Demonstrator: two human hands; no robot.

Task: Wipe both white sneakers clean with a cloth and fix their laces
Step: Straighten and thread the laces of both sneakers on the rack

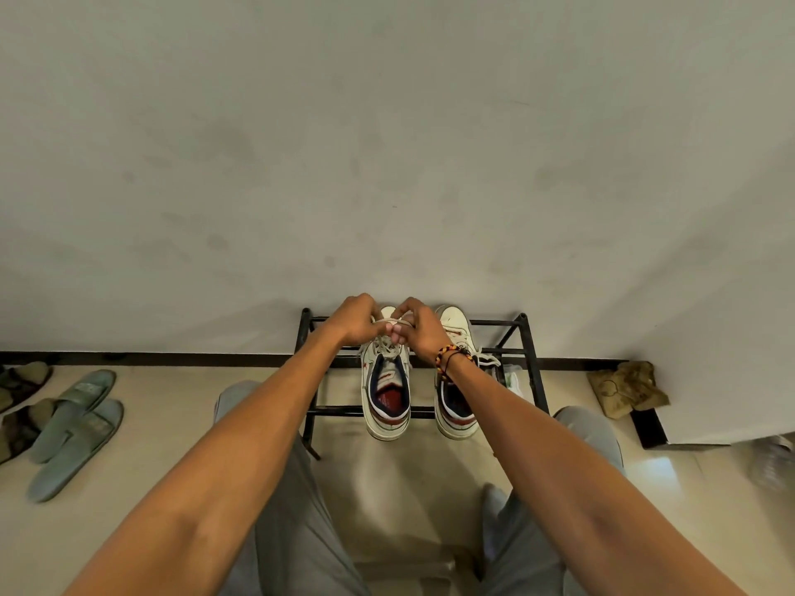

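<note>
Now both hands' fingers [389, 326], left hand [353, 320] and right hand [419, 331], pinched on left sneaker's [387, 393] laces [387, 347].

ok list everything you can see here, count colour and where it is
white sneakers: two, white with red and navy trim, side by side on the rack
laces: off-white, on the left-hand sneaker, pinched by both hands
shoe rack: one, black metal, against the wall
slides: two, grey-green, floor at left
dark sandals: brown, far left edge, partly cut off
cloth: one, olive-brown, crumpled on the floor at right
bracelet: beaded, on the right wrist
left hand: holds the laces
right hand: holds the laces
</note>
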